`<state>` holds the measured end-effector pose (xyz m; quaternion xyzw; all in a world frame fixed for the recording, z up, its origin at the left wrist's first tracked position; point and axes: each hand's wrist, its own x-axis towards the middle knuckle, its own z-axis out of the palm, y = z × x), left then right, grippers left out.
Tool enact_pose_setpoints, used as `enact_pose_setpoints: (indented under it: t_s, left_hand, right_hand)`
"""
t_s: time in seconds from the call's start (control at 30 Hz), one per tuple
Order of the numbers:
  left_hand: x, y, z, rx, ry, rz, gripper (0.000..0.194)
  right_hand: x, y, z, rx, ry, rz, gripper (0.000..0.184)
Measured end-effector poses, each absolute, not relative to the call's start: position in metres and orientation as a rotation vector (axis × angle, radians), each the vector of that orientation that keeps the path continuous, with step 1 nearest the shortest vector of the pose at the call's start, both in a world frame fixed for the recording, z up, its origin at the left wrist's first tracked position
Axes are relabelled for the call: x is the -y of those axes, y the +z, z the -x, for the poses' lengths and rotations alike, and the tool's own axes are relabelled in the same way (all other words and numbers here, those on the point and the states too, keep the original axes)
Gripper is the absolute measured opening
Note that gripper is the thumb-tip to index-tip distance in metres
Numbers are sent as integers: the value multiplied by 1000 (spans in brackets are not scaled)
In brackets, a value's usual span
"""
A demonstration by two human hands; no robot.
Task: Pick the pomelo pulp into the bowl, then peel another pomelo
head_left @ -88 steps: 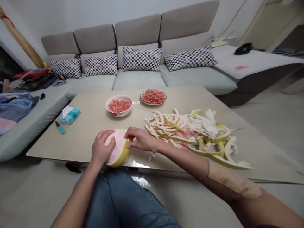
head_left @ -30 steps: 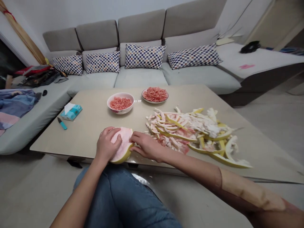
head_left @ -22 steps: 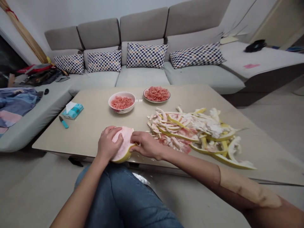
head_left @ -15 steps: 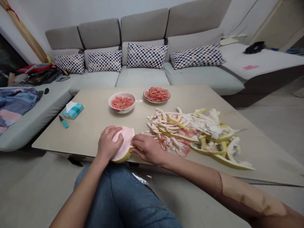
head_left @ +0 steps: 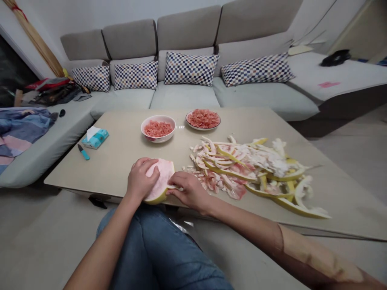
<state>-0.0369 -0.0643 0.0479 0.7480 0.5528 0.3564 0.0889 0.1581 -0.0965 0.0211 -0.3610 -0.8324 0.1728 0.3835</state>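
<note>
My left hand (head_left: 141, 179) is wrapped over the left side of a piece of pomelo (head_left: 163, 173) at the table's near edge, above my knees. The piece has yellow rind underneath and a pale pink pith face turned up. At its right edge, the thumb and fingers of my right hand (head_left: 190, 190) pinch the rim, where a small pale bit shows between them. To the right lies a heap of pomelo peel (head_left: 229, 171), with yellow rind strips, white pith and pinkish membrane.
A white bowl (head_left: 158, 139) and a dark-rimmed plate (head_left: 203, 128) hold pink pomelo flesh further back. A tissue pack (head_left: 96, 139) and a small teal-handled knife (head_left: 84, 153) lie at the left. A grey sofa (head_left: 186, 98) borders the table's far side.
The whole view has shifted slightly. My right fingers stay at the pomelo's right edge, their pinch slightly altered, with a pale bit now showing between them. My left hand keeps its hold.
</note>
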Motion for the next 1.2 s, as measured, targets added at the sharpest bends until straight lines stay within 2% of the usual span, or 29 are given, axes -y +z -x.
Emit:
enact_pose_setpoints:
  t_s: [0.1,0.2,0.3,0.37,0.43,0.6,0.73,0.87,1.0,1.2]
  left_hand:
    - [63,48,35,-1663,1049,-2232,28]
    - [62,47,35,-1656,1051,-2227,28]
    - [61,47,38,-1645,1087,-2202,27]
    - [61,46,39,-1642,1109,-2188,28]
    - [61,46,39,-1644,1115,-2185,29]
    - [59,47,34,-1674,1085,-2201,28]
    - [60,48,33,-1652,1078,-2206,29]
    - [62,47,32,-1707,1046,-2177,31]
    - [56,49,28,-1818,960,-2086,31]
    - [45,56,19,-1878,830,-2046,32]
  right_hand:
    - [98,23,-159,2125,506,966,18]
    - [101,21,-155,2072,525,958,13]
    - [107,16,-150,2078,351,910,6]
    - [111,14,-149,2109,233,910,7]
    - [114,16,-149,2134,237,958,4]
    - [113,19,-151,2154,381,1064,21]
    - [111,12,-151,2170,85,986,9]
    - [129,17,-148,2156,-273,764,14]
    - [150,45,-172,2162,-308,596,15]
    - [105,69,-253,1965,-473,1216,18]
